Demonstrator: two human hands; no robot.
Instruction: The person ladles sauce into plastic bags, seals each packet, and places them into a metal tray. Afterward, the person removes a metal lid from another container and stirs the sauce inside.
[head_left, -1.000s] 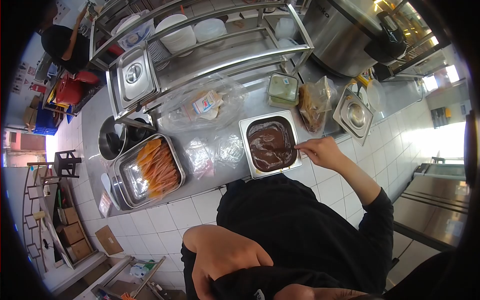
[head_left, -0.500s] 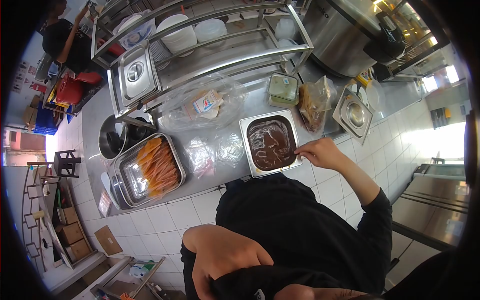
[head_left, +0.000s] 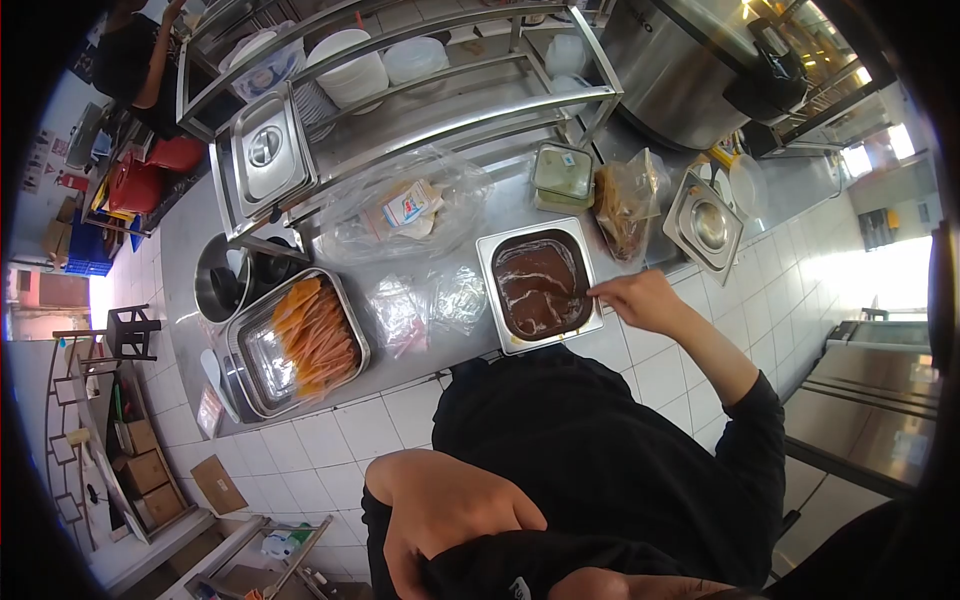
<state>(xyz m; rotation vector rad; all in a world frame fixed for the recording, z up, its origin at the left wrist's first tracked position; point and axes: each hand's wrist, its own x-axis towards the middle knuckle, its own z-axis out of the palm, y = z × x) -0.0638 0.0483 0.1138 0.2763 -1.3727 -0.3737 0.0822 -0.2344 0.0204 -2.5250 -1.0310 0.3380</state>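
Note:
On the front edge of the steel counter sits a square metal pan of glossy dark brown sauce. My right hand has its thumb and fingertips closed on the pan's right rim. Close to my chest, my left hand is curled, its fingers partly hidden in the fabric of my black shirt. Left of the pan lie clear plastic bags. Farther left, a rectangular steel tray holds orange-pink strips, stacked on its right side.
Behind the pan stand a lidded green container, a bag of brown food and a metal lid. A steel rack with white bowls rises behind. Another person stands at upper left; a large pot is at upper right.
The sauce's surface pattern has shifted; pale streaks now run across its middle. My right hand stays at the rim, and my left hand has not moved. The view has shifted slightly.

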